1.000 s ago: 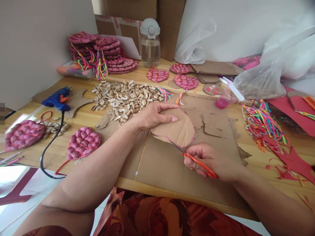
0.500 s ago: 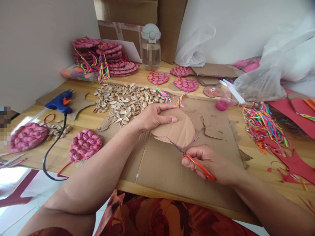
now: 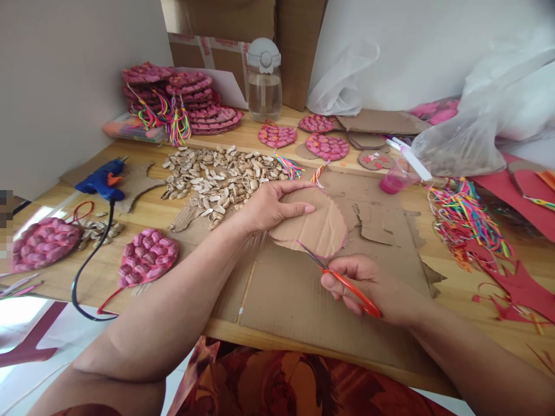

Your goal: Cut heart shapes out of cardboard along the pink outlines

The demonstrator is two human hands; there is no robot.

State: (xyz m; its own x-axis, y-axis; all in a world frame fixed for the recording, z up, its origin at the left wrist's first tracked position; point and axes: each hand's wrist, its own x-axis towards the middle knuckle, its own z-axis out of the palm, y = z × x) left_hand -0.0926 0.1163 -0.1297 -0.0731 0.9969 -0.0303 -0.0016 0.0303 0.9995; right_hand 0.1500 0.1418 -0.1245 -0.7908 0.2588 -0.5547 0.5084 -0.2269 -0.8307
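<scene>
My left hand [image 3: 277, 208] grips a rounded piece of brown cardboard [image 3: 318, 222], thumb on top and fingers along its far edge. A thin pink line runs along the cardboard's rim. My right hand [image 3: 358, 283] is closed on a pair of scissors with red-orange handles [image 3: 353, 292]. The scissor blades lie at the near edge of the piece, beside the notch in its outline. Both hands are above a large flat cardboard sheet [image 3: 303, 312] on the wooden table.
Peanut shells [image 3: 221, 179] lie heaped beyond my left arm. At left are a blue glue gun [image 3: 97, 179] and pink peanut-covered pieces [image 3: 150, 257]. A water bottle [image 3: 264, 81] stands behind, a cup of pink liquid [image 3: 394, 176] and colourful tassels [image 3: 472, 214] to the right.
The cardboard piece has turned slightly and shifted a little to the right against the scissors. Both hands keep their grips; the whole view has moved slightly.
</scene>
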